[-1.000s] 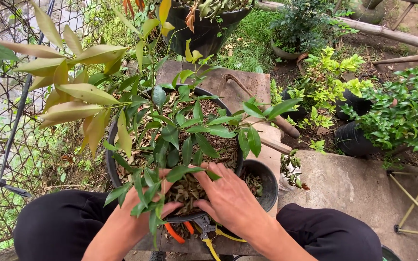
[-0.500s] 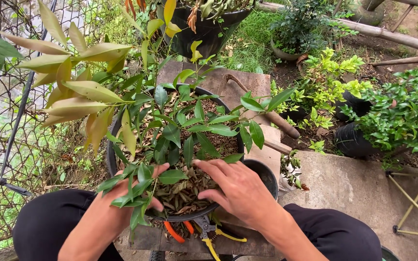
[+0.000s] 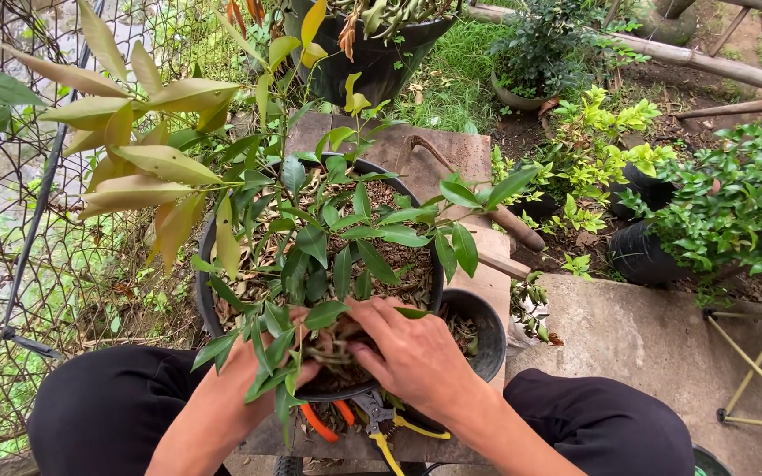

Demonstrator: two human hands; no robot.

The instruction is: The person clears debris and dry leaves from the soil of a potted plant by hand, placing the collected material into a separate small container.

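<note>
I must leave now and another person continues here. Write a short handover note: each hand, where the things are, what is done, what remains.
Left hand: at the near rim of the large black pot, under the leaves; grip hidden.
Right hand: fingers down in the dry leaf litter at the plant's base.
Small black pot: right of the big one, some debris inside.
Two hand tools, orange-handled and yellow-handled, lie below the pot.
Done: some debris is in the small pot.
Left: dry leaves cover much of the soil.

Both forearms reach in from the near edge, bare, converging toward centre. Right hand [image 3: 412,353] lies palm-down, knuckles up, fingers curled leftward — tips bunched together. Left hand [image 3: 288,357] mostly hidden; wrist angled up and rightward, fingers meeting the right hand's tips. Knees spread — dark trousers.
</note>
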